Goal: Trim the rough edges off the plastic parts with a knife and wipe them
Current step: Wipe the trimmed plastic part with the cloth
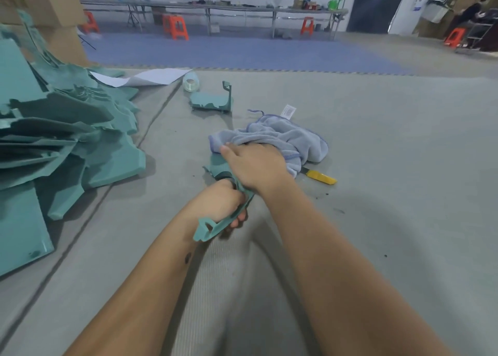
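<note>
My left hand (225, 203) grips a teal plastic part (215, 227) by its curved arm, just above the grey mat. Over the part's far end, my right hand (254, 165) holds a light blue cloth (285, 136) and presses it down on the plastic. Much of the part is hidden under that hand. A yellow-handled knife (320, 177) lies on the mat just right of the cloth, its blade end tucked under the fabric. Another teal part (213, 101) stands alone farther back.
A big heap of teal plastic parts (62, 137) fills the left side. A roll of clear tape (191, 82) and a white sheet (142, 76) lie beyond. Orange stools (175, 27), a long bench and a seated person (474, 13) are in the background.
</note>
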A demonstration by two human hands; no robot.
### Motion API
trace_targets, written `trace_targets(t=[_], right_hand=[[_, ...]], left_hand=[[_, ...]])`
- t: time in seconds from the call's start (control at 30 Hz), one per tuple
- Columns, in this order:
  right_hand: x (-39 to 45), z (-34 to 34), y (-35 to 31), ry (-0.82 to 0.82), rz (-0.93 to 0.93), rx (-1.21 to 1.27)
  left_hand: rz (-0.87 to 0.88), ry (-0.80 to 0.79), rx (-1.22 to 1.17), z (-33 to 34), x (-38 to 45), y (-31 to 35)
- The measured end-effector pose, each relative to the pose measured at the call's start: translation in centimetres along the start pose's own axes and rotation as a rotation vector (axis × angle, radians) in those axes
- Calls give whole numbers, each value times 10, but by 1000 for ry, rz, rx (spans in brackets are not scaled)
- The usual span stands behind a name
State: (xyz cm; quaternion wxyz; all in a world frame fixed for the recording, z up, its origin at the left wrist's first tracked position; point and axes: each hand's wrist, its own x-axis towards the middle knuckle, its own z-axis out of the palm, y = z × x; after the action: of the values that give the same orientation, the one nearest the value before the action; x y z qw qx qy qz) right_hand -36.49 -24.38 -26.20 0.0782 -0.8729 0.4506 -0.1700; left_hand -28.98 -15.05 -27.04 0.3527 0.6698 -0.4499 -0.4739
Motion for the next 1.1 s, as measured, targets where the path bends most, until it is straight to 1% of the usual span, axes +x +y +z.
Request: trace_targets(t=[0.1, 0.17, 0.27, 0.33, 0.43, 0.47, 0.53, 0.6, 0.63, 0.67, 0.7, 0.73, 0.8, 0.83, 0.9, 1.0, 1.03, 1.1], right_hand=[[10, -2, 17, 66, 67, -95], [12, -4, 28, 99, 101, -108], [10, -7, 43, 169, 142, -68], [5, -11, 56, 241, 192, 25], [-7, -17, 66, 305, 263, 387], [-9, -19, 63, 318, 279, 498], [-8, -24, 53, 399, 341, 778], [-9, -29, 38, 452, 423, 1142], [-10, -28, 32, 443, 449, 1292], [-11, -26, 25, 397, 465, 1403], [-13, -20, 18, 324, 470, 1512], [-16, -16, 11, 217, 486, 1624], [-22, -10, 2, -40, 551, 1821], [-24, -9, 1, -99, 548, 1908], [-26, -9, 8, -106, 485, 2100], [-29, -13, 17, -30, 335, 2378], [-29, -13, 19, -10, 289, 2426], [-29, -16, 23, 26, 257, 2470]], left_hand=[[-12, -10, 37, -1, 0, 2], [-4, -30, 84, -2, 3, 0], [9, -43, 103, -7, 5, -4], [-5, 32, 98, -22, 8, -9], [44, 206, 75, -45, 10, -11], [81, 242, 51, -48, 10, -11], [164, 264, -21, -43, 7, -7], [253, 228, -101, -31, 2, -3], [292, 202, -120, -25, 1, -1], [323, 180, -121, -19, 0, -1], [345, 165, -120, -14, 1, -2], [359, 155, -126, -11, 3, -2], [361, 152, -138, -9, 7, -4], [354, 145, -137, -12, 9, -6], [331, 69, -130, -20, 10, -9], [288, -109, -42, -22, 5, -13], [284, -147, -11, -20, 4, -13], [280, -189, 6, -16, 2, -12]])
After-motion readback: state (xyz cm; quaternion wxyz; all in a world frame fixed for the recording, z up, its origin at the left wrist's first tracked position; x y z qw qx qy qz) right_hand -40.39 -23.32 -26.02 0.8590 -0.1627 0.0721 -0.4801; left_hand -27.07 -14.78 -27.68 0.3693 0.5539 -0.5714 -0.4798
